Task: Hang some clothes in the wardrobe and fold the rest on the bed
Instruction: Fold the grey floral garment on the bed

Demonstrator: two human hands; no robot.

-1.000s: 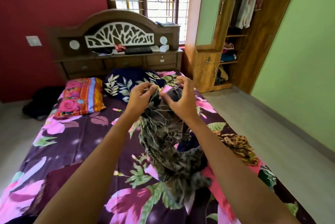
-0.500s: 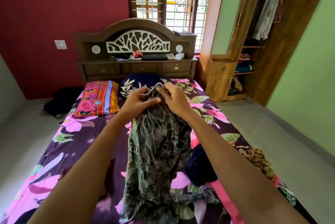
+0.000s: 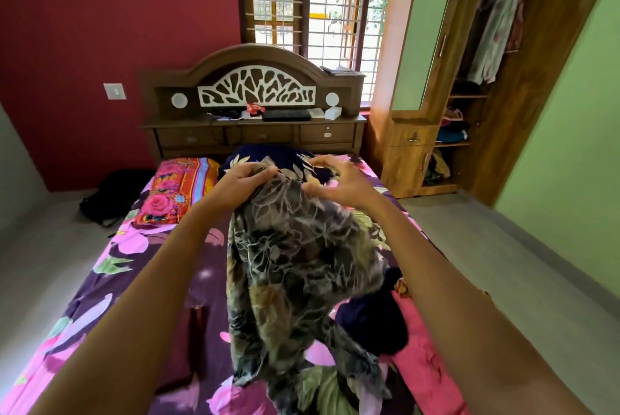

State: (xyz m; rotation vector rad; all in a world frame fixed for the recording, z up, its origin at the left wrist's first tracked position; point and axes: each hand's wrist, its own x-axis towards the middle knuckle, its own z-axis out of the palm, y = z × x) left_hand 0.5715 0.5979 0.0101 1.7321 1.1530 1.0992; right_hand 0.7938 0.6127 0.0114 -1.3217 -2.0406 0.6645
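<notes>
I hold up a dark garment with a pale leaf print [image 3: 295, 263] over the bed [image 3: 151, 280]; its lower end trails on the sheet. My left hand [image 3: 241, 183] grips its top edge. My right hand [image 3: 339, 183] is beside that edge with fingers spread and curved, and only the thumb touches the cloth. A navy garment [image 3: 372, 320] and a pink one [image 3: 422, 357] lie on the bed at my right forearm. The open wooden wardrobe [image 3: 419, 153] stands at the right of the headboard, with hanging clothes [image 3: 493, 35] inside.
A bright floral pillow [image 3: 177, 193] and a navy leaf-print pillow [image 3: 268, 156] lie at the head of the bed. The carved headboard [image 3: 255, 89] has a shelf with small items. A black bag [image 3: 107, 193] sits on the floor at left. Grey floor runs along both sides.
The garment has risen off the pile and hangs longer. My hands moved apart along its top edge, and my right hand's fingers have opened off the cloth.
</notes>
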